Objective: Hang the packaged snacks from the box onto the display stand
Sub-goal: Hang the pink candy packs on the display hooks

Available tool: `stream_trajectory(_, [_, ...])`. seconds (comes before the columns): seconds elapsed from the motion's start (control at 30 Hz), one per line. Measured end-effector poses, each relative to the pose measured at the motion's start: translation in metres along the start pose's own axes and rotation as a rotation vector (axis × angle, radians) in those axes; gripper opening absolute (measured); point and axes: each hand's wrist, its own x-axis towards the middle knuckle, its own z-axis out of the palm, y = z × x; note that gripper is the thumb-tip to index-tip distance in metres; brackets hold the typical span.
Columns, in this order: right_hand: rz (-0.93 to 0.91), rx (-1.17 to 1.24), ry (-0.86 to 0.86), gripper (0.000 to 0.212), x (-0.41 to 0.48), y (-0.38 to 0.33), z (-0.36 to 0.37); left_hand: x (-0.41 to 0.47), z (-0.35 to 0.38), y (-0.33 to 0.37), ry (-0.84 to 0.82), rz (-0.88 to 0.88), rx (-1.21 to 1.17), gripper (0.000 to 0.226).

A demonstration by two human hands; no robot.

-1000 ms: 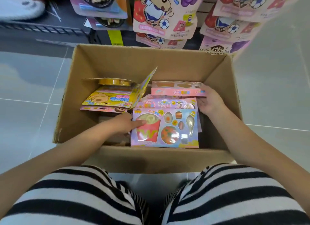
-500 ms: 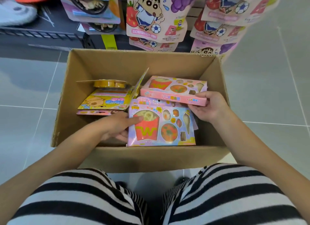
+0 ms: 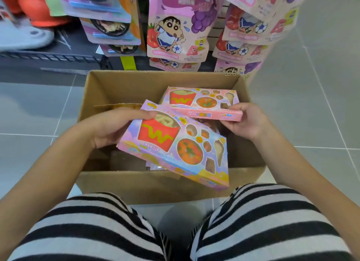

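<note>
1. Cardboard, thin and windowed, makes up both snack packs; they look light and fairly stiff, though the clear windows would likely dent under a hard squeeze.
2. The left hand [image 3: 115,127] pinches the lilac pack [image 3: 175,143] at its upper left corner, thumb on the face, fingers underneath; the pack tilts above the box [image 3: 155,81].
3. The right hand [image 3: 247,122] grips the pink pack [image 3: 202,105] at its near right edge, fingers closed around it, just beyond the lilac one.
4. Best hold is the solid rim, leaving each top edge free for the display stand [image 3: 218,27], where pouches [image 3: 171,30] hang past the fingertips.
</note>
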Motion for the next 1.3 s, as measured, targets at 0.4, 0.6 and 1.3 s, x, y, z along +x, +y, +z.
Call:
stream_trajectory(0.4, [-0.188, -0.057, -0.104, 0.023, 0.005, 0.005, -0.018, -0.017, -0.065, -0.014, 0.2, 0.387, -0.079, 0.089])
stream_trajectory(0.6, [-0.275, -0.214, 0.03, 0.023, 0.016, 0.017, -0.017, 0.007, -0.074, -0.031, 0.256, 0.508, -0.182, 0.067])
stream_trajectory(1.3, [0.007, -0.261, 0.346, 0.034, -0.125, -0.033, 0.033, -0.123, -0.042, 0.056, 0.414, 0.174, -0.456, 0.031])
